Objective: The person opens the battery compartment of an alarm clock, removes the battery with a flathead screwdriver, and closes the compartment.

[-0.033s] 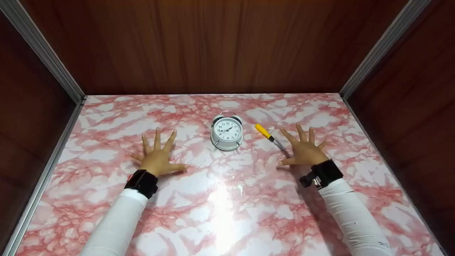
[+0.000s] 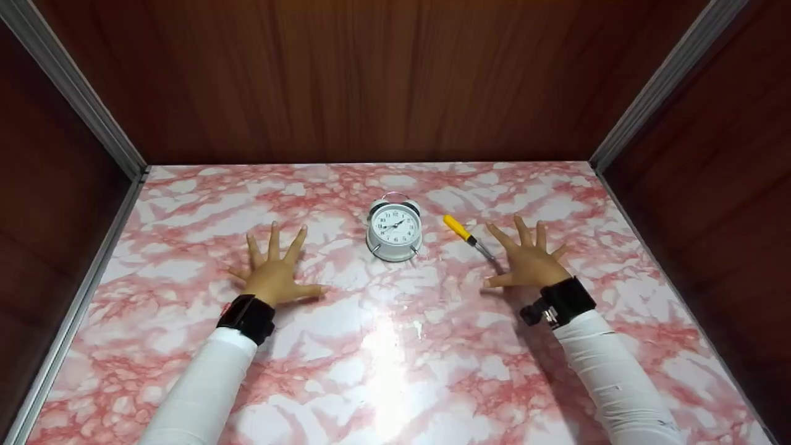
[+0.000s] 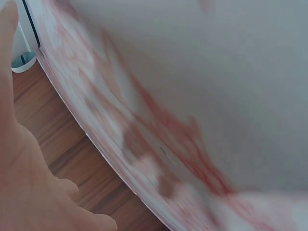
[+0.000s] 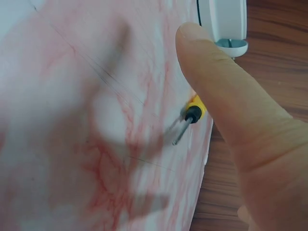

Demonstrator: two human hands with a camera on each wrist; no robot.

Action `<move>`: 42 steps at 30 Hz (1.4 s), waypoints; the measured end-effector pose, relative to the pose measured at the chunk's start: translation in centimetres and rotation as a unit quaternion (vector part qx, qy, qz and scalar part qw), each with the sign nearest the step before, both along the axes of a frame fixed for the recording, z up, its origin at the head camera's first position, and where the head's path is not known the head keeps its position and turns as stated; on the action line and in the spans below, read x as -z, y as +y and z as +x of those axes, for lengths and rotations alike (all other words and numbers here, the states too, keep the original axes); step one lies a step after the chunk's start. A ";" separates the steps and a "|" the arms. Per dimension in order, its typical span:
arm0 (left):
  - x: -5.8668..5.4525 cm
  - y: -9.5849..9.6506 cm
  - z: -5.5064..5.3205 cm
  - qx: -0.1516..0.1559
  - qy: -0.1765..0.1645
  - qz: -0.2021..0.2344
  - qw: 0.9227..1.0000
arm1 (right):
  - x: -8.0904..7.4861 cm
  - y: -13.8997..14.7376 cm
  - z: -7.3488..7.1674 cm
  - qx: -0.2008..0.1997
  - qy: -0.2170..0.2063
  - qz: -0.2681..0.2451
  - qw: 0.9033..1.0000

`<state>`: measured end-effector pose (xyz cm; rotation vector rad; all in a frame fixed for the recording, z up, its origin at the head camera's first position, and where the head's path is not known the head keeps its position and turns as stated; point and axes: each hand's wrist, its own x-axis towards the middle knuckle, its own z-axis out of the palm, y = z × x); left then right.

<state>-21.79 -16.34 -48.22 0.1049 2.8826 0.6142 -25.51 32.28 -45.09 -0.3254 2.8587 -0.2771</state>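
A white twin-bell alarm clock [image 2: 395, 225] stands upright near the middle of the table, its dial facing me. To its right lies a screwdriver [image 2: 458, 228] with a yellow handle and black collar, its metal shaft slanting toward my right hand [image 2: 532, 266]. That hand has its fingers spread and holds nothing; the screwdriver collar [image 4: 193, 114] shows beyond the thumb in the right wrist view. On the left, my left hand [image 2: 272, 279] is also spread and holds nothing, apart from the clock. Whether either palm touches the table cannot be told.
The red-and-white marbled table [image 2: 346, 371] has a bright glare patch toward the front. A dark wood panel [image 2: 371, 80] closes off the back, with more panels and grey metal strips along both sides. Black bands sit on both wrists, above white sleeves.
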 end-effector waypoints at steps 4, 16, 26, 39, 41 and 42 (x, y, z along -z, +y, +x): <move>0.2 0.2 -0.2 0.004 -0.009 -0.007 1.000 | 0.0 -0.1 0.1 0.001 -0.001 -0.001 1.000; -1.3 0.9 -0.8 0.008 -0.013 -0.025 1.000 | -0.5 -1.1 -0.7 -0.004 0.020 -0.024 0.999; -1.8 3.6 -1.1 0.025 0.006 0.006 1.000 | -0.1 -2.1 -0.8 -0.015 0.041 -0.098 0.994; 0.3 8.1 -3.5 0.078 0.058 0.186 0.978 | 1.1 -6.1 -1.7 -0.031 0.085 -0.294 0.951; 0.6 8.8 -3.8 0.068 0.051 0.222 0.971 | 1.4 -6.8 -1.9 -0.029 0.086 -0.318 0.944; 0.6 9.2 -4.0 0.062 0.045 0.246 0.966 | 1.6 -7.1 -2.0 -0.025 0.089 -0.332 0.939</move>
